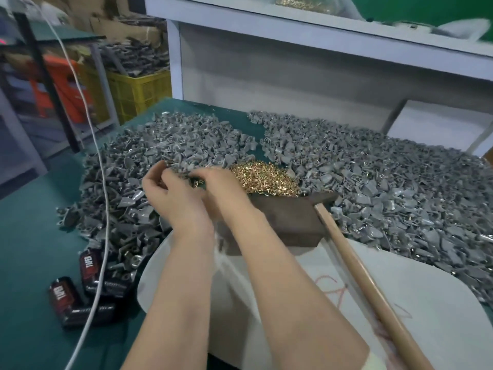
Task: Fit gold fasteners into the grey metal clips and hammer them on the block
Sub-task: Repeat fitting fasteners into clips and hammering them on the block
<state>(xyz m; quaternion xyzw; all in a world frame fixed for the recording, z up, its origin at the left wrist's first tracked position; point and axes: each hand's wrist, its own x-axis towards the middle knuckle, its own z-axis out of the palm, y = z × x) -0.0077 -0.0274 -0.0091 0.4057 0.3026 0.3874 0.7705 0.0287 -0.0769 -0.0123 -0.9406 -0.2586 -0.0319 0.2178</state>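
The left hand (170,194) and right hand (222,186) meet at frame centre with fingers curled; blur hides whether they grip anything. Gold fasteners (262,178) are heaped behind the block (288,217), and grey clips (400,188) blanket the table (32,236). The hammer (360,276) lies untouched, so most work likely remains.

- Clips (149,161) heap over most of the worktop (32,236), from mid-left to the right edge; a narrow bare gap splits them toward the back edge.
- Fasteners (262,177) pile just behind the block (288,217).
- A handle (360,276) slants from the block to the near edge.
- Bare worktop runs along the left edge, crossed by a cable (98,182).
- Black packs (62,295) lie near the near-left corner.
- A shelf (293,30) overhangs the back edge.
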